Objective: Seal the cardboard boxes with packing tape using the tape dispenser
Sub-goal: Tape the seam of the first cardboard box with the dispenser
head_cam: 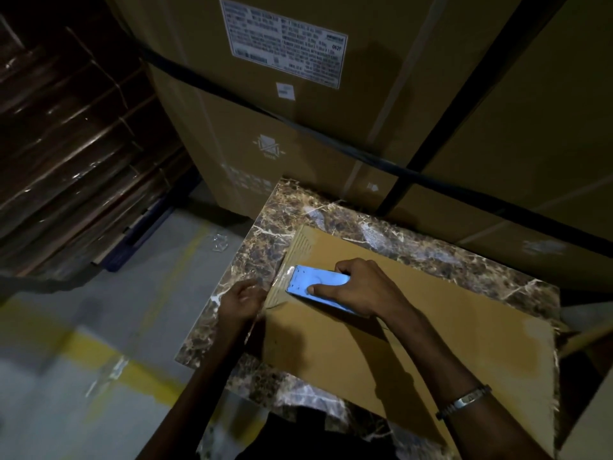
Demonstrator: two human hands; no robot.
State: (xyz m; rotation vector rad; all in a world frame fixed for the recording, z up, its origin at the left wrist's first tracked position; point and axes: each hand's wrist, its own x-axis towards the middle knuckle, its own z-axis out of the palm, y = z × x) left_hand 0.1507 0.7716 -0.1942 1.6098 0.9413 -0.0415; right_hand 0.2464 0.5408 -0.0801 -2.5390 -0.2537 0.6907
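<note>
A flat brown cardboard box [431, 330] lies on a marble-patterned table [272, 234]. My right hand [361, 290] grips a blue tape dispenser [315, 285] pressed onto the box top near its left edge. Clear tape [285, 273] shines at the dispenser's front. My left hand [243, 298] rests at the box's left edge, fingers touching the tape end over the side; whether it pinches the tape is blurred.
Large strapped cardboard cartons [298, 111] stand right behind the table. Wrapped stacks of flat cardboard [76, 154] lean at the left. The grey floor [99, 327] with a yellow line lies left of the table. A crumpled tape scrap [219, 242] lies on the floor.
</note>
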